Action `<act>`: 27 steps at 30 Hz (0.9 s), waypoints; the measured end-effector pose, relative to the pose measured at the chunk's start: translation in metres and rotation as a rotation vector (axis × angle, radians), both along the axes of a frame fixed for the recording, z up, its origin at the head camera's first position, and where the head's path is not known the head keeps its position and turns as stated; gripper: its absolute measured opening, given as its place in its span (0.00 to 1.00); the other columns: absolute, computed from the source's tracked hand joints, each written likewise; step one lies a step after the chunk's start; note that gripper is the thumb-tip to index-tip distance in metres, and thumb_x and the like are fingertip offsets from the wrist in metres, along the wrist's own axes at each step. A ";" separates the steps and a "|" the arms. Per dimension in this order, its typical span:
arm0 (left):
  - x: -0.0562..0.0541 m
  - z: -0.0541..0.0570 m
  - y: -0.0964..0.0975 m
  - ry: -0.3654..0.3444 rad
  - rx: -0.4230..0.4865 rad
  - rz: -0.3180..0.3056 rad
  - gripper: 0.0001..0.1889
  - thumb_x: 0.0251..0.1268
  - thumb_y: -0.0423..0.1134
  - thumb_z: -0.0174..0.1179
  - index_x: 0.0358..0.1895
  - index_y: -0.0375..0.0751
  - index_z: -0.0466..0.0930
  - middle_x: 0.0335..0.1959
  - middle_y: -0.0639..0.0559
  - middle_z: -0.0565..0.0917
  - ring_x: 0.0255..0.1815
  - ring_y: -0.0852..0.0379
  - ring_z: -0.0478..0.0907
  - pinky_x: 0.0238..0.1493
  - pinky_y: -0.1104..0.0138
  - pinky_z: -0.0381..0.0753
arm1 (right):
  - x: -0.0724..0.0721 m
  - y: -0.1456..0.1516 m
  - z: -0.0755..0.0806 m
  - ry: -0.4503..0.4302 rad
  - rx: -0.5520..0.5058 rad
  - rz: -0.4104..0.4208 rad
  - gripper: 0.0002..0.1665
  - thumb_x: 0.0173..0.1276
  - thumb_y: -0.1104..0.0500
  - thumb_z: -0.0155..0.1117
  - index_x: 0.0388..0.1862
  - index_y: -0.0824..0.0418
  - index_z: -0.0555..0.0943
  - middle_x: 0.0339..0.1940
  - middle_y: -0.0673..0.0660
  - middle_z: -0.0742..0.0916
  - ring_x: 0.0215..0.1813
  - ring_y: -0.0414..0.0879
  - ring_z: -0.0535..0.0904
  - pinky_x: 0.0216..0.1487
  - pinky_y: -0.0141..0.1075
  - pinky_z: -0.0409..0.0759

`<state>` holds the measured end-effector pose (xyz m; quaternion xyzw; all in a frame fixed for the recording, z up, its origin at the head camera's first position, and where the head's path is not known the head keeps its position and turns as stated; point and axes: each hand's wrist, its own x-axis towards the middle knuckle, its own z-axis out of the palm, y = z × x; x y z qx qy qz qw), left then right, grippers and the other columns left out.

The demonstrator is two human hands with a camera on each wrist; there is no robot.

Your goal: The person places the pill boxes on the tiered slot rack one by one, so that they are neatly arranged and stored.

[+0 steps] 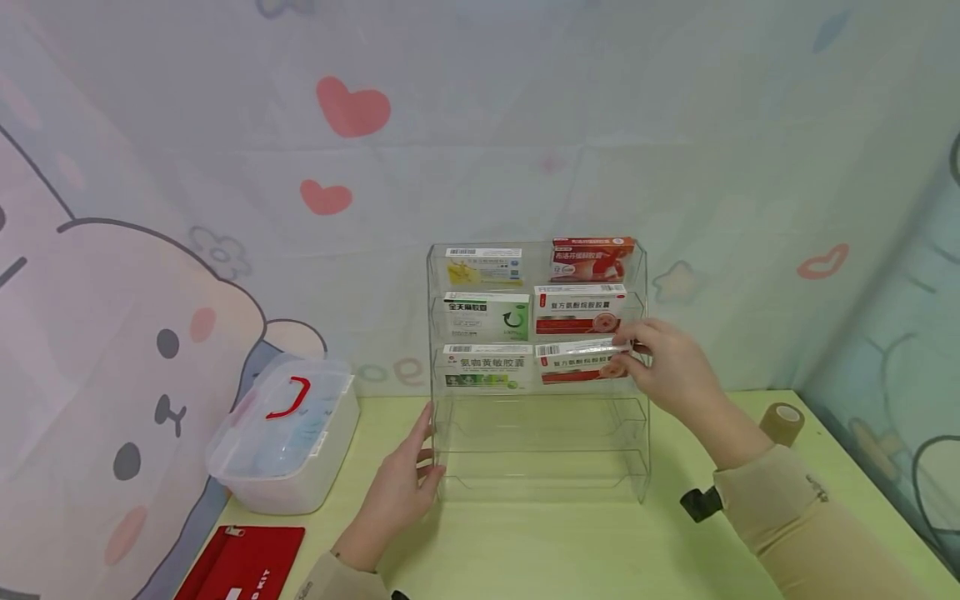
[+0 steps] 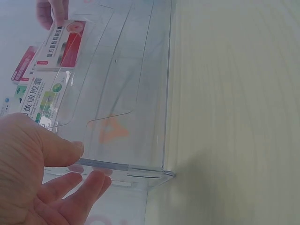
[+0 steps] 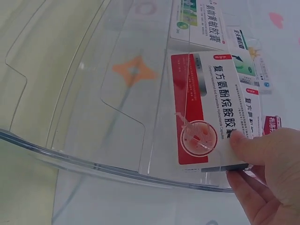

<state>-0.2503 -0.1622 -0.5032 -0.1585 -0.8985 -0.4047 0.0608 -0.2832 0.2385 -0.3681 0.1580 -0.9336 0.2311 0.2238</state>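
A clear acrylic display rack [image 1: 540, 423] with stepped tiers stands on the table. My right hand [image 1: 675, 367] pinches the right end of a red-and-white medicine box [image 3: 201, 108], thumb on its front face. That box sits slightly tilted in the third tier, beside a green-and-white medicine box [image 1: 487, 368]. My left hand [image 1: 401, 487] holds the rack's left side panel low down, its thumb [image 2: 65, 152] on one side and fingers on the other. Above, the second tier bears a green-arrow box [image 1: 486, 318] and another red-and-white box [image 1: 579, 313]; the top tier bears a yellow-and-white box [image 1: 483, 268] and a red box [image 1: 591, 260].
Left of the rack is a white lidded case [image 1: 285, 492] with a red handle, and a red zip pouch [image 1: 247, 558] lies in front of it. A brown tape roll [image 1: 780, 425] stands near the table's right edge. A printed cloth [image 1: 487, 167] hangs behind.
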 end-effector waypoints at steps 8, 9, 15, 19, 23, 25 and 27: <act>-0.002 0.000 0.001 -0.015 0.017 -0.002 0.53 0.76 0.27 0.66 0.93 0.54 0.43 0.83 0.35 0.74 0.68 0.37 0.87 0.64 0.57 0.93 | 0.002 -0.003 -0.002 -0.016 0.054 -0.020 0.11 0.74 0.61 0.76 0.53 0.59 0.90 0.56 0.62 0.92 0.54 0.61 0.91 0.56 0.59 0.93; -0.002 -0.001 0.001 -0.015 0.017 -0.004 0.53 0.76 0.27 0.66 0.93 0.54 0.43 0.83 0.36 0.73 0.68 0.37 0.87 0.64 0.57 0.93 | 0.002 -0.003 -0.003 -0.008 0.064 -0.019 0.11 0.75 0.61 0.76 0.53 0.59 0.90 0.56 0.62 0.92 0.54 0.60 0.91 0.56 0.59 0.93; -0.003 -0.001 0.000 -0.014 0.011 -0.001 0.53 0.75 0.26 0.66 0.93 0.54 0.43 0.82 0.35 0.74 0.67 0.38 0.87 0.64 0.59 0.93 | 0.002 -0.006 -0.009 0.033 0.116 -0.026 0.11 0.75 0.61 0.76 0.53 0.61 0.91 0.58 0.63 0.93 0.59 0.62 0.91 0.60 0.60 0.92; -0.003 -0.001 -0.001 -0.017 0.012 0.005 0.53 0.75 0.26 0.66 0.93 0.53 0.43 0.82 0.35 0.74 0.67 0.38 0.87 0.64 0.59 0.93 | 0.002 -0.008 -0.011 0.035 0.128 -0.037 0.13 0.76 0.61 0.75 0.55 0.62 0.91 0.60 0.63 0.93 0.62 0.63 0.90 0.63 0.61 0.91; -0.003 -0.001 -0.002 -0.012 0.021 0.013 0.54 0.74 0.25 0.67 0.93 0.53 0.44 0.82 0.35 0.74 0.67 0.38 0.88 0.63 0.60 0.93 | 0.002 -0.010 -0.013 0.058 0.127 -0.042 0.14 0.76 0.60 0.76 0.57 0.62 0.91 0.61 0.63 0.92 0.63 0.63 0.90 0.63 0.61 0.91; -0.003 0.000 -0.003 -0.001 0.023 0.010 0.54 0.73 0.25 0.68 0.93 0.52 0.44 0.81 0.34 0.74 0.67 0.37 0.88 0.63 0.61 0.94 | 0.003 -0.010 -0.015 0.085 0.122 -0.042 0.14 0.75 0.60 0.76 0.57 0.63 0.91 0.62 0.63 0.92 0.62 0.62 0.90 0.61 0.60 0.92; -0.002 0.000 -0.004 0.003 0.028 0.010 0.54 0.73 0.25 0.68 0.93 0.52 0.44 0.82 0.35 0.74 0.67 0.37 0.87 0.63 0.61 0.93 | 0.005 -0.010 -0.018 0.126 0.111 -0.036 0.15 0.74 0.60 0.77 0.56 0.63 0.91 0.61 0.62 0.92 0.61 0.62 0.90 0.60 0.60 0.93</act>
